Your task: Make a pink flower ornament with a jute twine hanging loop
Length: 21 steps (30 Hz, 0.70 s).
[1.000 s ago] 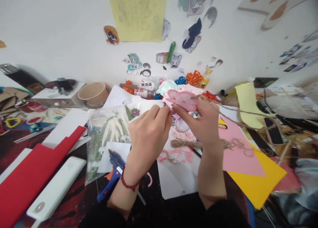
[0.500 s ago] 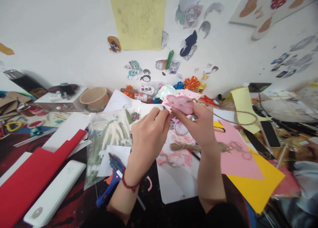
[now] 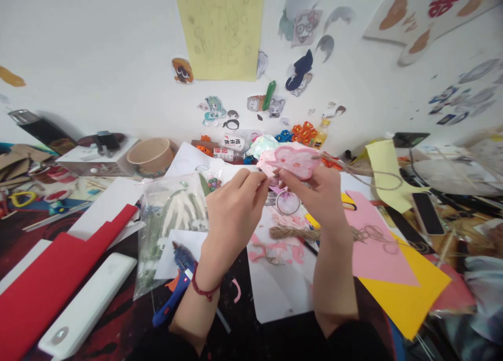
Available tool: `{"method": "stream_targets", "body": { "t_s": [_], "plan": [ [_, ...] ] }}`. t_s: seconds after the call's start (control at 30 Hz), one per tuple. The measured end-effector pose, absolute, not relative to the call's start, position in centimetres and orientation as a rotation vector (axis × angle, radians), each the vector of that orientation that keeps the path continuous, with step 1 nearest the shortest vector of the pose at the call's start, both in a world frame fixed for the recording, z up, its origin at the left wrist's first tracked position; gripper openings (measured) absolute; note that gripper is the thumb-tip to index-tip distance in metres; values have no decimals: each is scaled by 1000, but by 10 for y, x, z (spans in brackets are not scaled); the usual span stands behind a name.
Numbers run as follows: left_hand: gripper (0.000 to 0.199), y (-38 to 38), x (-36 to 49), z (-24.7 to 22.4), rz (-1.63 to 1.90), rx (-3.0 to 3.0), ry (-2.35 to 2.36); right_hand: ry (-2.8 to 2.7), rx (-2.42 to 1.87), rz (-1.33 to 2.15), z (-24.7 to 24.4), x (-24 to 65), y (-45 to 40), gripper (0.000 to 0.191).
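In the head view my right hand (image 3: pixel 320 190) grips a pink scalloped paper cutout (image 3: pixel 301 161) from below, between thumb and fingers. It is raised above the table and shows a darker pink outline. A strand of brown twine (image 3: pixel 365 171) trails off to the right from behind it. My left hand (image 3: pixel 236 204) is closed in a pinch just beside the cutout's left end, and whatever lies between its fingertips is hidden. Below the hands are a round ring (image 3: pixel 288 203), pink paper scraps (image 3: pixel 281 252) and a hank of twine (image 3: pixel 293 233) on white paper (image 3: pixel 279 298).
A blue hot glue gun (image 3: pixel 178 287) lies left of my left forearm, by a clear plastic bag (image 3: pixel 147 235). Red card (image 3: pixel 58 277) and a white oblong case (image 3: pixel 90 303) are farther left. Pink (image 3: pixel 377 251) and yellow sheets (image 3: pixel 408 298) spread right, near a phone (image 3: pixel 427 213).
My right hand has shifted a little to the right with the pink cutout, widening the gap between the hands. My left hand has hardly moved and stays pinched.
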State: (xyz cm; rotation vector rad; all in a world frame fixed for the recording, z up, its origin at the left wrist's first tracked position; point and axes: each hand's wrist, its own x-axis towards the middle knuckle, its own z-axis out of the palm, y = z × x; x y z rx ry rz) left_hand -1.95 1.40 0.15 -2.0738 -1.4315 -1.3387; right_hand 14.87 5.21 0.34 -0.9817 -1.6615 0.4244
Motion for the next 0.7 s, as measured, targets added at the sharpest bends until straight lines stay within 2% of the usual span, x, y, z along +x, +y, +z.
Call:
{"method": "stream_targets", "body": {
  "t_s": [0.27,0.47,0.7],
  "plan": [
    [8,17,-18,8,-1960,-2360,-1468,-1474,-690,929,0,156,58,11],
    [19,24,-15,3,-2572,-2706,-1541,-1486,-695,984,-8,158,69,26],
    [18,25,-9,0,-2691,-2746,-1434,-1516,-541,1012,-9,156,74,10]
  ]
}}
